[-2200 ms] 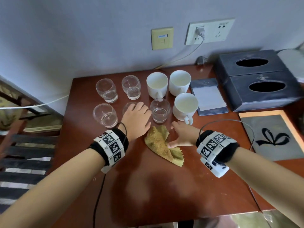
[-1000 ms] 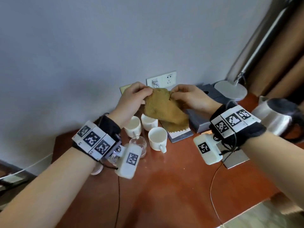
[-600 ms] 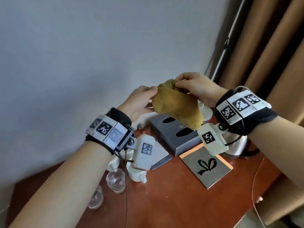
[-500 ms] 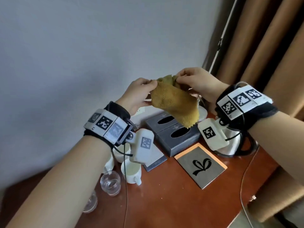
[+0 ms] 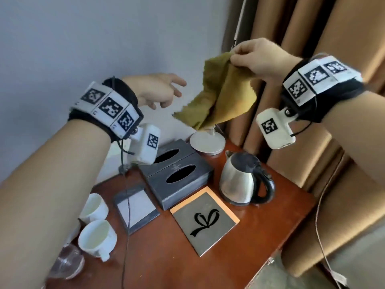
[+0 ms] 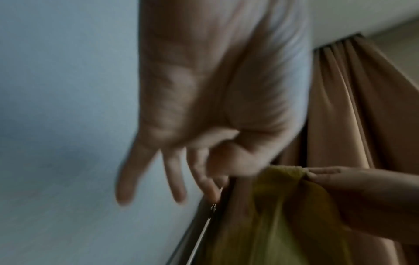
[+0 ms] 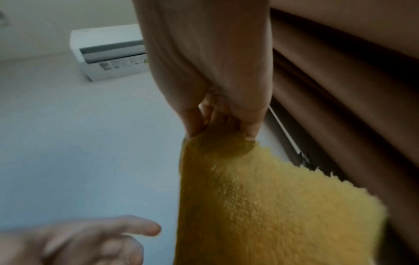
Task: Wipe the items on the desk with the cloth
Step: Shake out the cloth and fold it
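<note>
Standing against a grey wall [image 5: 62, 38] and tan curtains [image 5: 333, 28], the desk [image 5: 166, 257] lies below the cloth [image 5: 225, 94] pinched by right-hand fingers [image 5: 241, 57], left hand [image 5: 156, 90] fingers relaxed.

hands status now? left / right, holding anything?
Left hand: open, fingers spread, holding nothing.
Right hand: pinching the top edge of the yellow cloth, which hangs in the air.

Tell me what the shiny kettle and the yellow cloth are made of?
The silver kettle with the black handle looks like polished metal, probably stainless steel: its body mirrors the room. The handle seems to be plastic, dull and dark. The mustard-yellow cloth pinched by the right hand looks like fluffy microfibre or terry: the right wrist view shows a nubbly pile, and it hangs in soft folds.
</note>
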Demonstrator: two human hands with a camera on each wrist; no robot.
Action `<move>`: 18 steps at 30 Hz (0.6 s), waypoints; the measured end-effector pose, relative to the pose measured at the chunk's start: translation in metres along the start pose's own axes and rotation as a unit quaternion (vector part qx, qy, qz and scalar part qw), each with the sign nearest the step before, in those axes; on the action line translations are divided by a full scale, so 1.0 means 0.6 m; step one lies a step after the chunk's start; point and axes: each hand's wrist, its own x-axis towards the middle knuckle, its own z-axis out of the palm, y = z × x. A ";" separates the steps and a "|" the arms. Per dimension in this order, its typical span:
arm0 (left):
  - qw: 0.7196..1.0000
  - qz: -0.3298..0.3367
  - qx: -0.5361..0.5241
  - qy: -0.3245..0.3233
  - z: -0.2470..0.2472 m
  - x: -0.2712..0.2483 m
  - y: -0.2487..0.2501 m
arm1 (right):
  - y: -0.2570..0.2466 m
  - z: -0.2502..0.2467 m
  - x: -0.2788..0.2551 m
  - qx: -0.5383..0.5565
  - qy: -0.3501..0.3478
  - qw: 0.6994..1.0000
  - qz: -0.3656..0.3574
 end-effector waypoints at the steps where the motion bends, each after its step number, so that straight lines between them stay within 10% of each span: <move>1: 1.000 0.009 -0.006 -0.028 0.016 0.015 0.027 | 0.012 -0.021 0.005 -0.067 -0.029 0.997 -0.030; 9: 0.973 0.124 -0.193 0.024 0.143 0.131 0.213 | 0.087 -0.166 0.052 -0.184 -0.062 0.969 -0.152; 12: 0.955 0.148 -0.255 0.044 0.132 0.154 0.241 | 0.129 -0.208 0.065 -0.178 -0.065 0.977 -0.102; 18: 0.912 0.175 -0.359 0.091 0.113 0.181 0.277 | 0.192 -0.225 0.050 0.080 -0.310 0.946 0.052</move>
